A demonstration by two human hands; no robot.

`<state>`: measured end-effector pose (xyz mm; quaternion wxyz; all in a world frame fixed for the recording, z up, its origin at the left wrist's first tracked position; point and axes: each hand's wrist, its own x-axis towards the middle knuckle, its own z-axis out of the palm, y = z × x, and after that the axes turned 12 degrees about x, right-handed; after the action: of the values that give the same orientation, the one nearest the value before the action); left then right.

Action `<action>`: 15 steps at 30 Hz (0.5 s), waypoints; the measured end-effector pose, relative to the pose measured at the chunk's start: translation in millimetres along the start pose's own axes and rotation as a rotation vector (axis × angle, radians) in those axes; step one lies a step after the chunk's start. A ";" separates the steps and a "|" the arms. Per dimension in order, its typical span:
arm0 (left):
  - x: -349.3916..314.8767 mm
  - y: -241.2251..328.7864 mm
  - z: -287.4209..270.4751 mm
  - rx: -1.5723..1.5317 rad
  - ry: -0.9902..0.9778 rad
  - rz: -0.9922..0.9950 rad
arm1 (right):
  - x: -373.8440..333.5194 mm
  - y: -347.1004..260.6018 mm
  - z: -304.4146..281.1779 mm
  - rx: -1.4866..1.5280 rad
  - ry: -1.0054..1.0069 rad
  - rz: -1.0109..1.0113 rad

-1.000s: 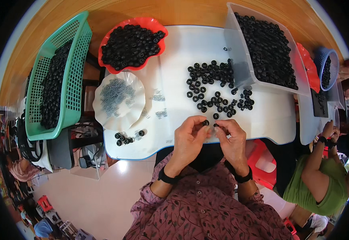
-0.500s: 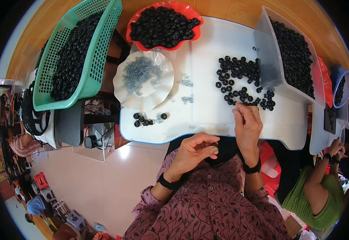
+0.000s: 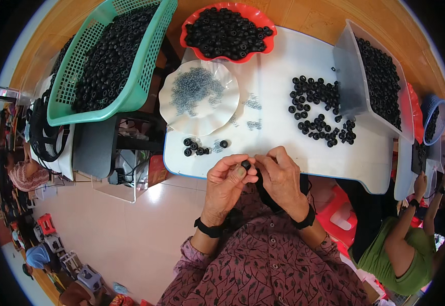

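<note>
My left hand (image 3: pixel 220 193) pinches a small round black part (image 3: pixel 246 164) between thumb and fingers, just off the near edge of the white table (image 3: pixel 265 109). Beside it, my right hand (image 3: pixel 283 182) has its thumb and fingertips closed together near that part; whatever they hold is too small to make out. A loose pile of black ring-shaped parts (image 3: pixel 318 93) lies on the right half of the table. Several more black parts (image 3: pixel 197 148) sit near the front left edge. Tiny silvery pieces (image 3: pixel 254 125) lie in small groups beside a wavy-rimmed white plate (image 3: pixel 174 120), which holds many more.
A red dish (image 3: pixel 269 47) of black parts stands at the back. To the left is a green basket (image 3: pixel 140 76) full of them, to the right a clear plastic bin (image 3: pixel 354 86). A co-worker in a green top (image 3: pixel 398 255) works at far right beside a red stool (image 3: pixel 340 217).
My right hand has left the black pile, moving left and toward me, and now meets my left hand. The left hand has lifted its black part slightly. The view has shifted a little.
</note>
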<state>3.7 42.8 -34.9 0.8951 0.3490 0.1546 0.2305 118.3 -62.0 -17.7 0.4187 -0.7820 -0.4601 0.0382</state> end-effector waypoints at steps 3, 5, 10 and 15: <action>-1.2 0.0 -2.6 -0.061 -0.002 -0.019 | -1.2 0.3 3.3 -0.054 -0.015 -0.027; -2.5 -0.2 -4.3 -0.082 -0.007 -0.026 | -1.9 -2.1 3.5 -0.043 0.000 -0.018; -4.1 4.0 1.3 -0.117 0.038 -0.098 | -4.6 -16.5 -12.2 0.357 0.070 0.189; -4.7 2.7 3.5 -0.131 0.019 -0.112 | -10.8 -29.1 -27.4 0.688 0.084 0.426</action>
<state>0.4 40.1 -30.0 0.9259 0.2784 0.1672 0.1930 104.2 -80.5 16.5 0.6568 -0.6752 -0.2308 0.2439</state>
